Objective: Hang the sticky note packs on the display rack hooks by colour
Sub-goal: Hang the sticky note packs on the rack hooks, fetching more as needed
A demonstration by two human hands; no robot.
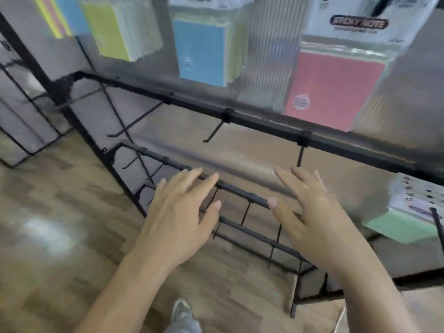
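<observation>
Looking down at the black metal display rack (240,117): my left hand (177,219) and right hand (312,212) hover flat, fingers spread, empty, over its lower bars. Wood-look floor (48,236) lies beneath. Above the rail hang glossy yellow pack (113,32), blue pack (200,51), pink pack (334,87); green pack (403,227) sits right.

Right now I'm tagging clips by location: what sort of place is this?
Probably a stationery shop aisle: sticky note packs hang by colour on a black display rack with empty hooks, over wood-look flooring.
</observation>
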